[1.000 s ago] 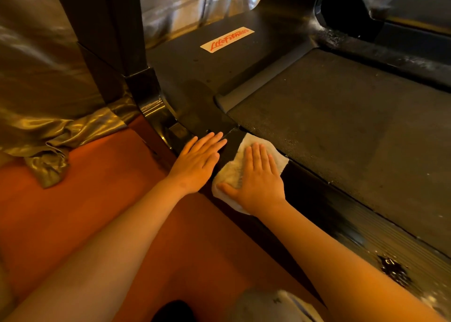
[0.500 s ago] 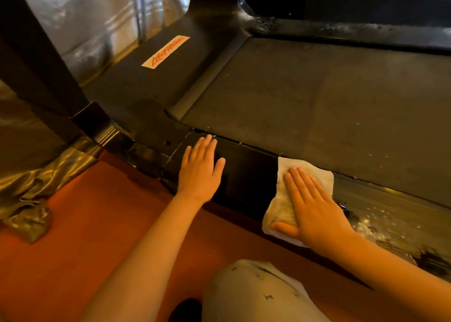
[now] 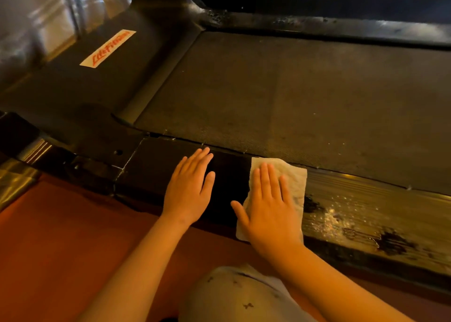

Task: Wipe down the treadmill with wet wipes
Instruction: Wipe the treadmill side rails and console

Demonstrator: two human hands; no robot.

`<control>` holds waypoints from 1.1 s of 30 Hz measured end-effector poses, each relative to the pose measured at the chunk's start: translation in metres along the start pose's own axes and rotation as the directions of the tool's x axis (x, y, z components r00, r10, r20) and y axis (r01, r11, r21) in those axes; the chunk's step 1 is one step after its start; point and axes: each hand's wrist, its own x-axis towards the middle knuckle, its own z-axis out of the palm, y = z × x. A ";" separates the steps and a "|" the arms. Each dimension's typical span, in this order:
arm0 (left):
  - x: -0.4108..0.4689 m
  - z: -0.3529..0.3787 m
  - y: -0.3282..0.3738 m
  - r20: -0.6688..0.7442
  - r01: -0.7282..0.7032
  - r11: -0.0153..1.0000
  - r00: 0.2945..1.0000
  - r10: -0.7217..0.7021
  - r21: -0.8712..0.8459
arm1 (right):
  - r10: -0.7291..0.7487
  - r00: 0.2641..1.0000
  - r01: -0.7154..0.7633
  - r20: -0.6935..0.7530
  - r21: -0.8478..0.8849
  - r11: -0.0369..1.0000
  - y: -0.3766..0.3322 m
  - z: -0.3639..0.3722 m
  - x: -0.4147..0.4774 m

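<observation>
The treadmill fills the upper view, with its dark belt [image 3: 305, 102] and a black side rail [image 3: 156, 165] along the near edge. A white wet wipe [image 3: 294, 177], smudged grey, lies flat on that rail. My right hand [image 3: 268, 207] presses on the wipe with straight fingers. My left hand [image 3: 190, 190] rests flat on the bare rail just left of it, fingers straight, holding nothing. To the right of the wipe the ribbed part of the rail [image 3: 361, 214] shows dust specks and dark smears.
An orange-red floor [image 3: 61, 236] runs along the near side of the treadmill. A white sticker with red lettering [image 3: 107, 48] sits on the motor cover. Shiny curtain fabric [image 3: 36, 16] hangs at the upper left. My knee in light fabric [image 3: 239, 295] is at the bottom.
My right hand has slid the wipe rightward along the side rail, away from the motor cover. My left hand has followed along the rail and stays flat.
</observation>
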 end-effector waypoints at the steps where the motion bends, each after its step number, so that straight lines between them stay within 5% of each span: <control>1: 0.001 0.001 0.000 -0.008 -0.005 1.000 1.000 0.005 0.001 | -0.010 1.000 0.010 -0.009 -0.010 1.000 -0.001 0.001 0.004; 12: 0.002 0.002 -0.004 -0.023 -0.001 1.000 1.000 0.001 -0.007 | -0.193 0.981 0.193 -0.005 -0.031 0.981 0.001 -0.001 0.041; 21: 0.001 0.002 -0.005 -0.022 -0.013 1.000 1.000 0.013 -0.027 | -0.018 0.999 0.019 0.027 -0.035 0.999 0.087 -0.020 -0.009; 33: 0.002 0.004 -0.004 -0.022 -0.006 0.999 1.000 0.007 0.034 | -0.154 0.988 0.155 0.027 -0.045 0.987 -0.012 -0.002 0.033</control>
